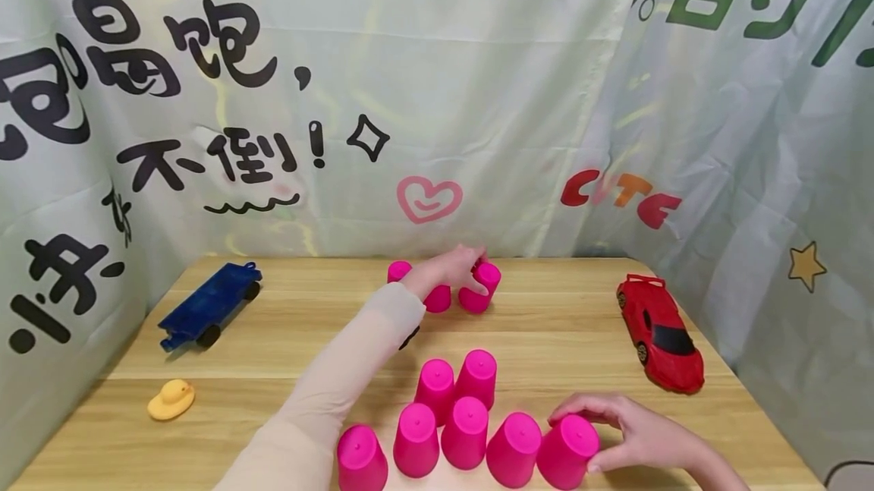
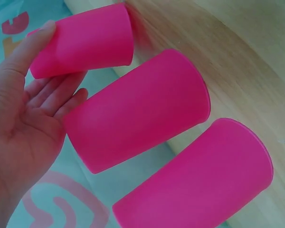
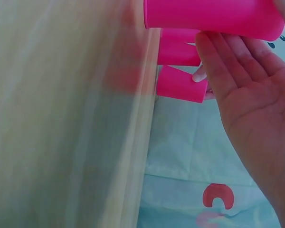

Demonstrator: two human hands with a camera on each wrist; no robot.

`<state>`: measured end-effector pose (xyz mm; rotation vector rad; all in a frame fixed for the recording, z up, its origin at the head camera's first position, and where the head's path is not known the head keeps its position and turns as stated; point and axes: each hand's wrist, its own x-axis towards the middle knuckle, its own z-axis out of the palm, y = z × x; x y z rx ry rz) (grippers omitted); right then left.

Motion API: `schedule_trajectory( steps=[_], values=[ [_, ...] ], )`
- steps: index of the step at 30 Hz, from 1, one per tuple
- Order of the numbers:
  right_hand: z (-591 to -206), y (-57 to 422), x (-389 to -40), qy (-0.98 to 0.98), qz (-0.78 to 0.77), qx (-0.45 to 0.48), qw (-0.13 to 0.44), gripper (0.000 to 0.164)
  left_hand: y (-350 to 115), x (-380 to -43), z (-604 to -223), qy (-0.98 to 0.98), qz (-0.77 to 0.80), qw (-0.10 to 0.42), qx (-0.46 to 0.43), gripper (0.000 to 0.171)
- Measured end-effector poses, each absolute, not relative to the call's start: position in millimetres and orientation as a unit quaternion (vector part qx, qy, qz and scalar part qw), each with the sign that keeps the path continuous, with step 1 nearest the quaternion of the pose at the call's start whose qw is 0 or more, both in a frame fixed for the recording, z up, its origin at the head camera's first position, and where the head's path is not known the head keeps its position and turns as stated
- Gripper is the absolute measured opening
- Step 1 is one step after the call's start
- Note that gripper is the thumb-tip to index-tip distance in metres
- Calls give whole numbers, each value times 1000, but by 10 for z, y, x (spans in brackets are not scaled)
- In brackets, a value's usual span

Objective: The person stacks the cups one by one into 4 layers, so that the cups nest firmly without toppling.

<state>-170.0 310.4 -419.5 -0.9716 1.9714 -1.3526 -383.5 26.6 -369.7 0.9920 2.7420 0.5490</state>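
Note:
My left hand [image 1: 451, 266] reaches to the back of the table and holds a pink plastic cup [image 1: 481, 295] between thumb and fingers. Two more upside-down pink cups, a middle one [image 2: 140, 111] and an outer one [image 2: 199, 178], stand beside it in the left wrist view. At the front right, my right hand [image 1: 631, 430] grips another upside-down pink cup [image 1: 568, 454], thumb on its near side and fingers behind. That cup is at the end of a front row, beside a neighbouring pink cup [image 1: 514, 451]. The right wrist view shows the gripped cup [image 3: 213, 16] cut off at the top.
Several upside-down pink cups [image 1: 416, 442] stand at the front middle, two of them [image 1: 435, 388] set farther back. A blue toy trailer [image 1: 208, 305] and a yellow duck [image 1: 171, 400] are at left, a red toy car [image 1: 661, 335] at right. A printed curtain [image 1: 519, 111] hangs behind the table.

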Motion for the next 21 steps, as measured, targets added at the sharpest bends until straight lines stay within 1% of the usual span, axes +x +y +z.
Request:
schedule_trajectory(
  steps=[6, 13, 21],
  values=[
    [-4184, 3084, -1689, 732, -508, -360, 276, 45, 246, -3826, -3689, 924, 178, 102, 324, 51],
    [-4183, 3077, -1699, 730, -510, -359, 280, 45, 194, -3852, -3695, 932, 159, 104, 309, 50],
    [-4174, 3073, -1699, 733, -503, -375, 263, 45, 165, -3866, -3610, 936, 131, 108, 310, 48]
  ],
)
